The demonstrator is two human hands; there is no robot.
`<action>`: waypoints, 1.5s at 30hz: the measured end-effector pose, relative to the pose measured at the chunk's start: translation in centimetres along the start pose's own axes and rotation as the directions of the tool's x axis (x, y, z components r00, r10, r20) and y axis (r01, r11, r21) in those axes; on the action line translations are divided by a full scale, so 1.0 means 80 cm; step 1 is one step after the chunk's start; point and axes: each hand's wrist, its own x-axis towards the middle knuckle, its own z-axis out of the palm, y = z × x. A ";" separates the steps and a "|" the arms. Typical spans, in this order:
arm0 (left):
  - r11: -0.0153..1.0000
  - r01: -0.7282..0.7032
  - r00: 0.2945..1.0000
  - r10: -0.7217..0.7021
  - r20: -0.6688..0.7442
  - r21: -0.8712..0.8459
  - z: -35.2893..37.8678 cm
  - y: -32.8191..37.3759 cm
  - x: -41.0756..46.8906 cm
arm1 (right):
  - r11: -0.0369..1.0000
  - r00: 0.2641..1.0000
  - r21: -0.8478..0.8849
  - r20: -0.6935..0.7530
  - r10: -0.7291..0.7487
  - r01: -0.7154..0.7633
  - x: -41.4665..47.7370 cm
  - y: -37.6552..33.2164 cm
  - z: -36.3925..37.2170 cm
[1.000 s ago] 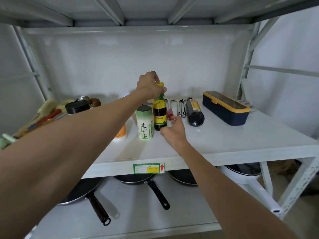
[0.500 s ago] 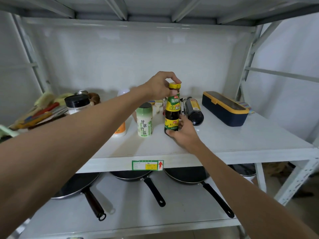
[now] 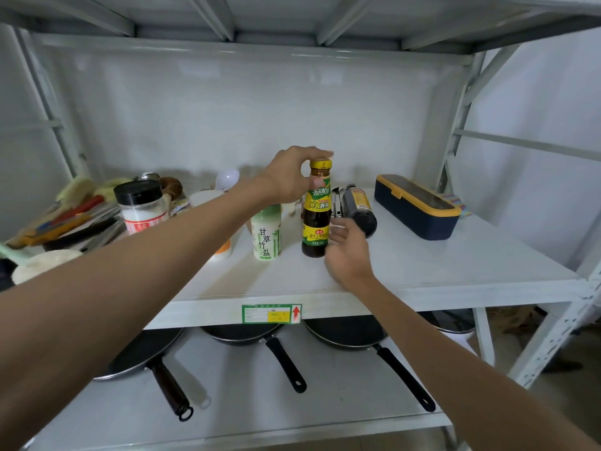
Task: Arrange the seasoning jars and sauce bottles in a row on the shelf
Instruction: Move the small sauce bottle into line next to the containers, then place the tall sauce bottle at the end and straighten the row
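Your left hand (image 3: 294, 177) is curled loosely around the neck of the dark glass sauce bottle with the yellow cap and green-and-yellow label (image 3: 317, 211), thumb against the label and fingers arched over the cap; whether the fingertips actually press on it is hard to tell. Your right hand (image 3: 346, 252) is open with fingers relaxed, just beside the bottle's base on its right, apparently no longer touching. The bottle stands upright on the white metal shelf (image 3: 439, 268), between your two hands. Just left of your left wrist stands the pale green salt jar (image 3: 266, 232); your forearm hides most of an orange-and-white container (image 3: 223, 250) behind it. Beyond your right hand a dark cylindrical bottle (image 3: 359, 208) lies on its side. Half a second ago your right hand cupped the bottle's base; it has now let go.
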 end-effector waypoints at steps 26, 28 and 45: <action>0.996 -0.072 0.978 0.082 0.190 -0.061 0.145 -0.037 -0.131 | 0.668 0.935 -0.688 -0.045 0.353 -0.285 0.161 -0.026 -0.051; 0.994 -0.106 0.973 0.111 0.204 -0.037 0.146 -0.038 -0.129 | 0.704 0.934 -0.631 -0.097 0.344 -0.325 0.164 -0.016 -0.051; 0.998 -0.037 0.977 0.048 0.209 -0.055 0.143 -0.038 -0.126 | 0.875 0.968 -0.470 -0.252 -0.007 -0.116 0.087 0.008 -0.068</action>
